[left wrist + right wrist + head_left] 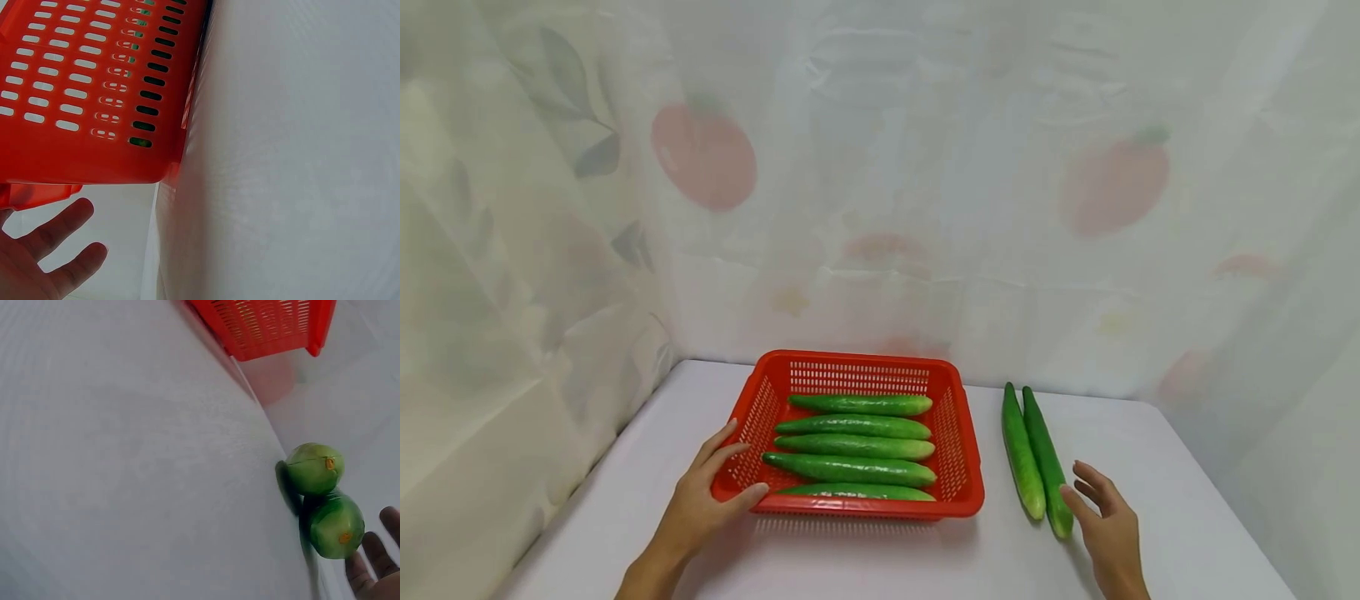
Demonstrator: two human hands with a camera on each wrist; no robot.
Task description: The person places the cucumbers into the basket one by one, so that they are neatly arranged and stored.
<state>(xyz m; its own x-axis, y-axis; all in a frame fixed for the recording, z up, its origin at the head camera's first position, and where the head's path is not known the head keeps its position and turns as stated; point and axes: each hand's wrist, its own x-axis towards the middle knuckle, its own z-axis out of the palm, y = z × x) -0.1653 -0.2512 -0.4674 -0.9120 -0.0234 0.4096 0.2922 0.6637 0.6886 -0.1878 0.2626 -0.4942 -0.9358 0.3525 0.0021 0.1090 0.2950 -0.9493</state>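
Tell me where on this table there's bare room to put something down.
Free patches: the strip between the red basket and the two loose cucumbers; the front edge between the left hand and the right hand; the table right of the cucumbers. Crowded: the basket, filled by five cucumbers.

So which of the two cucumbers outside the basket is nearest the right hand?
The right-hand cucumber of the pair: its near tip lies by the right hand's fingertips, while the other cucumber lies beyond it, toward the basket.
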